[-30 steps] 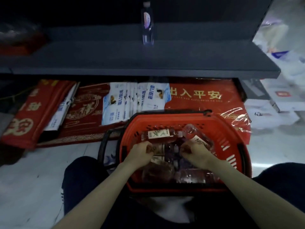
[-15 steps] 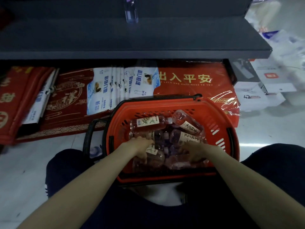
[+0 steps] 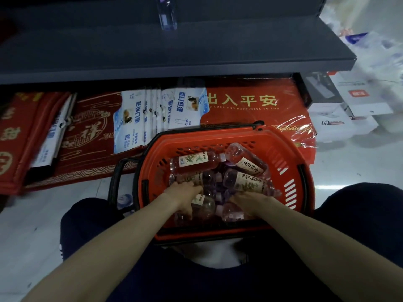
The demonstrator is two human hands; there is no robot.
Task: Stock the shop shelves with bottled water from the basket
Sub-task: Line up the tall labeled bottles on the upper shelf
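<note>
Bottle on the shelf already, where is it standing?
In the head view the bottle stands upright at the top, a little left of centre, alone on the dark shelf, up beyond the red basket of bottles.

One basket [image 3: 292,158], red plastic, on the floor. Six bottles [image 3: 192,162] countable inside it, lying flat; more sit underneath, number hidden by the pile. One upright bottle [image 3: 166,18] near the back edge of the shelf [image 3: 196,51]; one shelf. Two hands at the basket's near edge: left hand [image 3: 185,196], right hand [image 3: 250,201]. Three red mats [image 3: 87,136] below the shelf. At least six blue-and-white packets [image 3: 185,110], overlapping. At least three white boxes [image 3: 331,120] beyond the shelf's right end.
</note>
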